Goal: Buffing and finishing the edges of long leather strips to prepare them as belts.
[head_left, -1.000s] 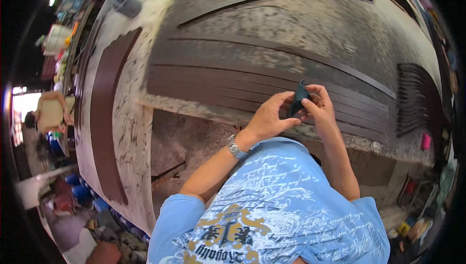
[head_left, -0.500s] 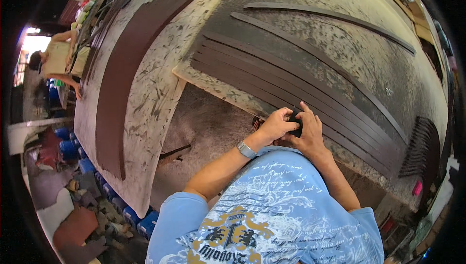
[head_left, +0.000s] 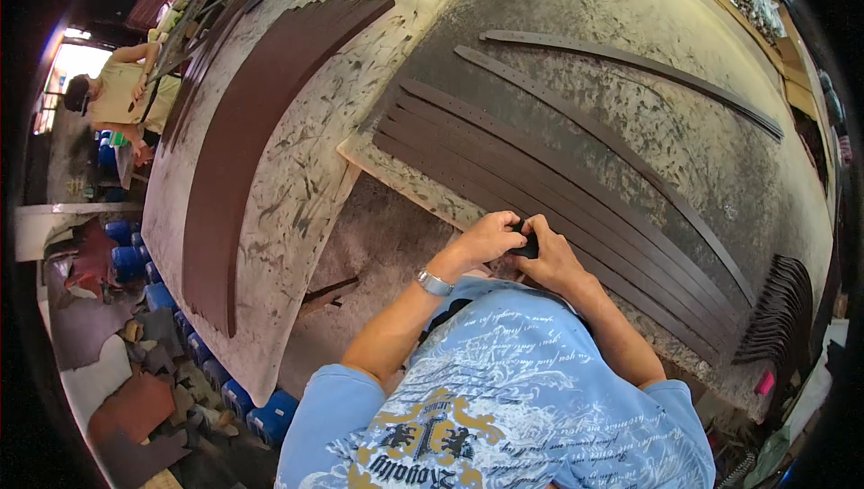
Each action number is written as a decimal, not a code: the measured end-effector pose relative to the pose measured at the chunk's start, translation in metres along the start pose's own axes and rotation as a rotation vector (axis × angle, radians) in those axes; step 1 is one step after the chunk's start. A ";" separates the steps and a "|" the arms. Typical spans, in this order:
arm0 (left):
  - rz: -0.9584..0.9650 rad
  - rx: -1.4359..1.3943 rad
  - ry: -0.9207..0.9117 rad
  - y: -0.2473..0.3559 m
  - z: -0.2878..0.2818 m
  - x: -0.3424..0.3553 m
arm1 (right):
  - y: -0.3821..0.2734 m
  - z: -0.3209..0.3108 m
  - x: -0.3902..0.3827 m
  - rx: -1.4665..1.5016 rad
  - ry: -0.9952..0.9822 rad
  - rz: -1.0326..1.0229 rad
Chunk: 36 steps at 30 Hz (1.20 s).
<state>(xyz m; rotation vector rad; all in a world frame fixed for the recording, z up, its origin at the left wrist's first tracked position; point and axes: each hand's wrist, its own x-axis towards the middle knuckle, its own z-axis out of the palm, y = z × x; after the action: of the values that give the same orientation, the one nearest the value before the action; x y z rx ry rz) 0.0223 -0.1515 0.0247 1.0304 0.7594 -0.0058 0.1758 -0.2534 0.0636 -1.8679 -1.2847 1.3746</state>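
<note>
My left hand [head_left: 483,240] and right hand [head_left: 553,262] meet in front of my body, at the near edge of a stained table [head_left: 526,66]. Both sets of fingers are closed around a small black piece [head_left: 527,245], partly hidden by them; its exact kind does not show. Just beyond my hands lies a row of dark brown belt straps [head_left: 562,207], side by side, with small holes near their far ends. Farther back, a separate strap [head_left: 612,141] curves across the table, and another narrow strap [head_left: 630,56] lies beyond it.
A bundle of dark straps [head_left: 776,309] lies at the right, beside a pink item [head_left: 765,383]. On the left table, brown straps [head_left: 247,143] form a broad band. Blue containers [head_left: 272,419] and leather scraps [head_left: 135,403] lie below. Another person [head_left: 126,98] stands far left.
My hands have shifted slightly left and are closer together around the black piece. The view has turned a little. The other person's arms have changed position.
</note>
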 end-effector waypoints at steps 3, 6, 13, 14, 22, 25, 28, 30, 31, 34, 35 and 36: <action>-0.018 0.025 -0.121 0.022 -0.030 0.004 | 0.008 0.007 0.013 -0.020 0.166 -0.130; 0.255 0.515 0.133 0.027 -0.093 0.021 | 0.009 0.016 0.017 -0.075 0.306 -0.172; 0.420 1.349 0.896 0.058 -0.246 0.088 | 0.004 0.030 0.011 0.244 0.459 0.038; 0.427 1.342 0.861 0.050 -0.251 0.093 | 0.002 0.033 0.010 0.243 0.478 0.067; 0.494 1.417 0.735 0.035 -0.186 0.106 | 0.021 0.043 -0.009 0.266 0.698 0.200; 0.526 1.310 0.719 0.029 -0.166 0.111 | 0.025 0.039 -0.012 0.270 0.661 0.240; 0.560 1.219 0.790 0.028 -0.174 0.101 | 0.011 0.035 -0.001 0.212 0.600 0.214; 0.671 1.191 0.797 0.036 -0.178 0.075 | 0.001 0.032 0.003 0.157 0.560 0.206; 0.697 1.080 0.848 0.039 -0.185 0.056 | -0.002 0.030 0.003 0.161 0.546 0.220; 0.473 1.047 1.040 0.029 -0.221 0.011 | 0.007 0.027 0.003 0.044 0.576 0.130; 0.246 1.090 1.034 0.035 -0.222 -0.005 | 0.004 0.026 0.002 0.040 0.586 0.140; 0.227 1.105 1.054 0.025 -0.231 -0.015 | -0.005 0.025 0.004 0.062 0.568 0.193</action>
<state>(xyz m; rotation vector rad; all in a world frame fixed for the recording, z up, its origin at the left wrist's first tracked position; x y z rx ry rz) -0.1111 0.0355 -0.0141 2.2281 1.6663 0.3769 0.1513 -0.2511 0.0561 -2.1655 -0.7836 0.8511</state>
